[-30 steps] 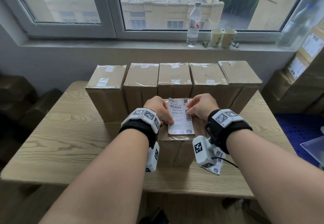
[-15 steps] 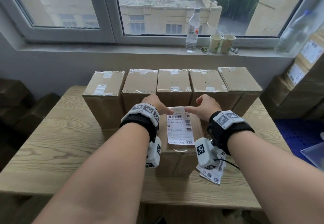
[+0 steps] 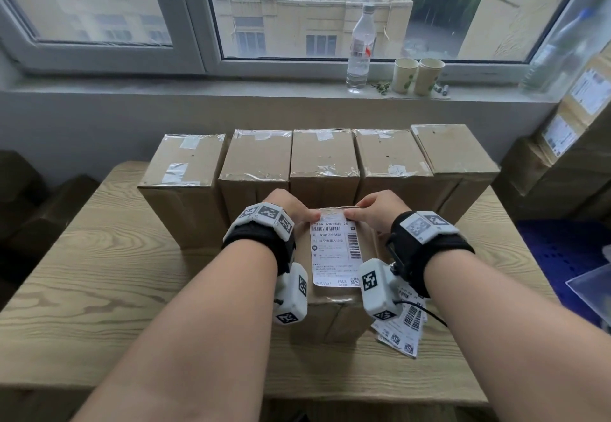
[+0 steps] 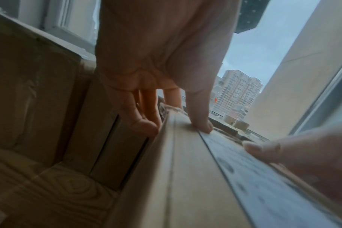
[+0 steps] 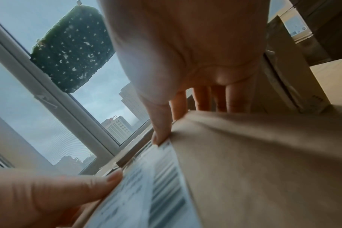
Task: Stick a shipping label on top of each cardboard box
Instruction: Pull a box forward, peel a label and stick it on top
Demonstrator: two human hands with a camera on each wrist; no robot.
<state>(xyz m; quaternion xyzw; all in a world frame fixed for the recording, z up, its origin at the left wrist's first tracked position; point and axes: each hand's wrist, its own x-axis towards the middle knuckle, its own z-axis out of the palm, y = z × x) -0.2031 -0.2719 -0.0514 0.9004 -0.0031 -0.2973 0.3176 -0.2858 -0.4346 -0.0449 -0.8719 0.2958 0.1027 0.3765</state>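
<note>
A brown cardboard box point(image 3: 330, 319) stands in front of me on the wooden table point(image 3: 99, 272), with a white shipping label point(image 3: 335, 253) lying flat on its top. My left hand point(image 3: 297, 211) and right hand point(image 3: 363, 211) are at the far end of that top. Both thumbs press on the label's far edge. In the left wrist view my left hand point(image 4: 162, 61) has its thumb on the box point(image 4: 185, 185) top and straight fingers down the left side. In the right wrist view my right hand point(image 5: 185, 54) thumbs the label point(image 5: 146, 185) corner, fingers past the far edge.
Several taller taped boxes point(image 3: 324, 157) without labels stand in a row just behind the near box. Spare labels point(image 3: 403, 332) lie on the table under my right wrist. A water bottle point(image 3: 360, 48) and two paper cups point(image 3: 416, 76) are on the windowsill. Labelled boxes point(image 3: 578, 107) are stacked at right.
Both hands have slid from the middle of the label to its far end. The label now lies flat and uncovered on the box top.
</note>
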